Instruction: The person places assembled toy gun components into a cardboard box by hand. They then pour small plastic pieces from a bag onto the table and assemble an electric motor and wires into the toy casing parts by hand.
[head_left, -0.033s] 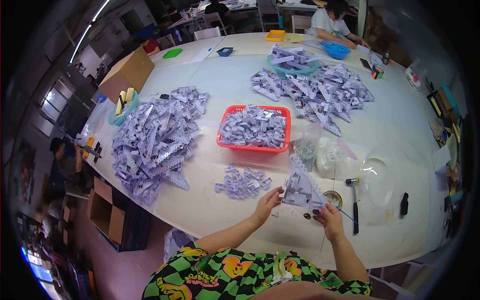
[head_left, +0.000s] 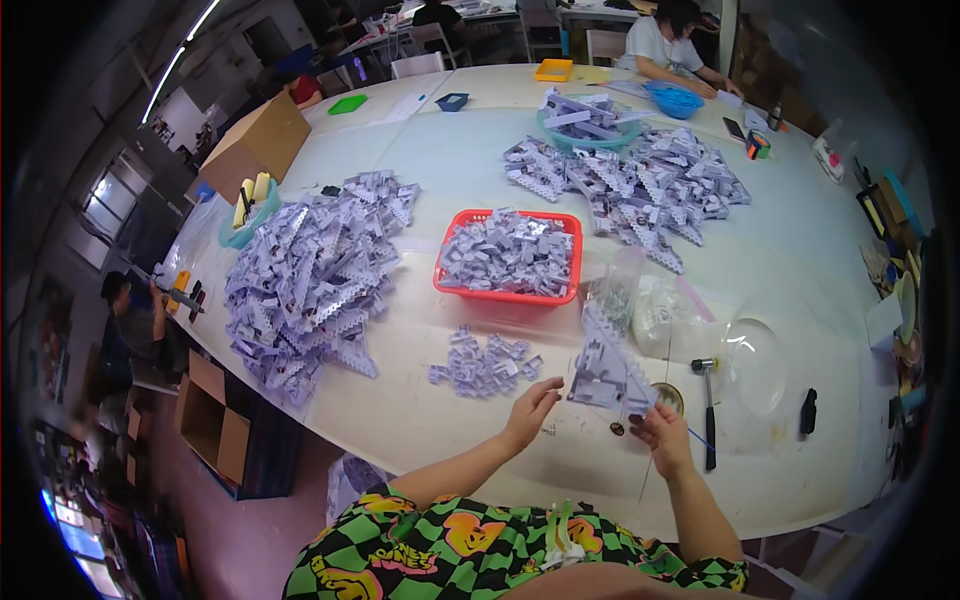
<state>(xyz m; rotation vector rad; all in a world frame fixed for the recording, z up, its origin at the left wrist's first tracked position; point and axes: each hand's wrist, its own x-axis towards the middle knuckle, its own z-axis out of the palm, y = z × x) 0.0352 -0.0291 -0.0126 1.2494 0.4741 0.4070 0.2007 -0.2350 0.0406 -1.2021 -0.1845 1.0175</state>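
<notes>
1. Step in hand, my read: handling one part. The pale grey triangular plastic part (head_left: 606,365) is in front of the wearer, narrow tip pointing away, over the off-white tabletop (head_left: 440,430). Can't tell if its far end touches the table.
2. Right hand (head_left: 662,440): thumb and fingers pinch the part's near right corner. A thin blue rod (head_left: 700,438) shows beside that hand; can't tell if held.
3. Left hand (head_left: 533,412): fingers parted, looks empty, just beside the part's left corner, not gripping.
4. Nearby: small brass-coloured disc (head_left: 617,429) just below the part; loose heap of small grey plastic pieces (head_left: 485,365) beyond the left hand; red plastic basket (head_left: 508,298) of similar pieces behind; black-handled hammer (head_left: 711,420) to the right.
5. Next move, my judgement: any two-handed hold calls for closing the left fingers on the free corner, right pinch kept firm, both clear of the disc.
</notes>
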